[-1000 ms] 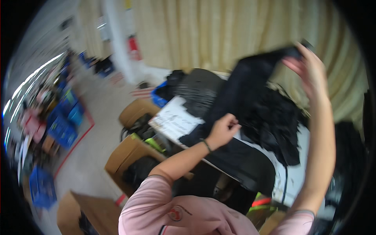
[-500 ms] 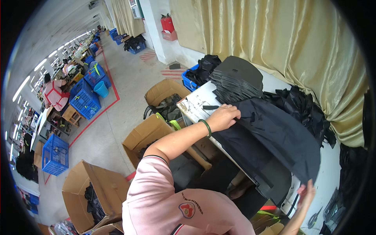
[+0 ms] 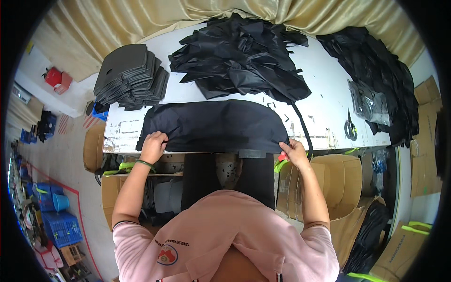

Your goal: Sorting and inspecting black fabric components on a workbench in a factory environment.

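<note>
A black fabric piece [image 3: 213,123] with a rounded far edge lies flat along the front edge of the white table [image 3: 324,117]. My left hand [image 3: 154,147], a green bangle at its wrist, pinches the fabric's near left corner. At the near right corner, my right hand [image 3: 295,153] grips the same piece between thumb and fingers. Something small and red [image 3: 283,156] shows at that thumb; I cannot tell what it is. A dark grey strip [image 3: 252,153] sticks out under the fabric's near edge. Whatever else lies beneath the fabric is hidden.
Stacked dark grey panels [image 3: 124,75] stand at the table's left. A heap of black fabric [image 3: 235,56] lies behind the piece. Scissors [image 3: 350,128], a clear plastic bag [image 3: 369,103] and more black cloth [image 3: 380,75] are at right. Cardboard boxes [image 3: 336,181] stand below the table.
The view has swung from the left aisle to face the table. The black fabric, raised and slanting between my hands before, now lies flat at the table's front edge.
</note>
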Tool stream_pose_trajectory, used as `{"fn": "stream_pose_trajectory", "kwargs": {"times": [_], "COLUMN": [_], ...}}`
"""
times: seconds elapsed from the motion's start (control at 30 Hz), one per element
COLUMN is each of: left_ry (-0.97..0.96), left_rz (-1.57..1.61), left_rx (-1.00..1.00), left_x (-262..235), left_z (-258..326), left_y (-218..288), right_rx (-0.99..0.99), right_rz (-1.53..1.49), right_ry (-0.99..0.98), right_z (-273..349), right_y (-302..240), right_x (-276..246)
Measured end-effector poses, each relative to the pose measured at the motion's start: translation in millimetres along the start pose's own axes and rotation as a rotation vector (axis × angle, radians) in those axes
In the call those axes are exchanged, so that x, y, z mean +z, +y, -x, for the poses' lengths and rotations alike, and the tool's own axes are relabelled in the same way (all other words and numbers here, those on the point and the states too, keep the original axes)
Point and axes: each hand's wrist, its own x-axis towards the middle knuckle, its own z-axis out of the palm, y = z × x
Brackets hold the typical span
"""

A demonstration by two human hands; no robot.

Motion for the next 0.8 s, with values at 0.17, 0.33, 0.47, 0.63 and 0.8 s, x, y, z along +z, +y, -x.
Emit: {"fn": "stream_pose_trajectory", "kwargs": {"times": [0.17, 0.33, 0.47, 0.63, 0.8], "left_ry": [-0.001, 0.020, -0.002, -0.040, 0.086], "left_rz": [0.013, 0.030, 0.003, 0.098, -0.004], "left_rx": [0.023, 0.029, 0.063, 0.173, -0.058], "left_x": [2, -18, -23, 2, -16], "left_z": [-5, -4, 7, -4, 32], "left_y": [8, 10, 12, 1, -52], "right_rx": [-0.097, -0.877, -1.010, -0.930, -0.934], "right_rz": [0.735, 0.776, 0.857, 1.035, 1.092], "right_ry": [0.191, 0.148, -0.239, -0.310, -0.335], "right_z": [18, 17, 32, 35, 26], "right_y": [-32, -81, -101, -57, -41], "right_x": [-5, 46, 89, 63, 74]}}
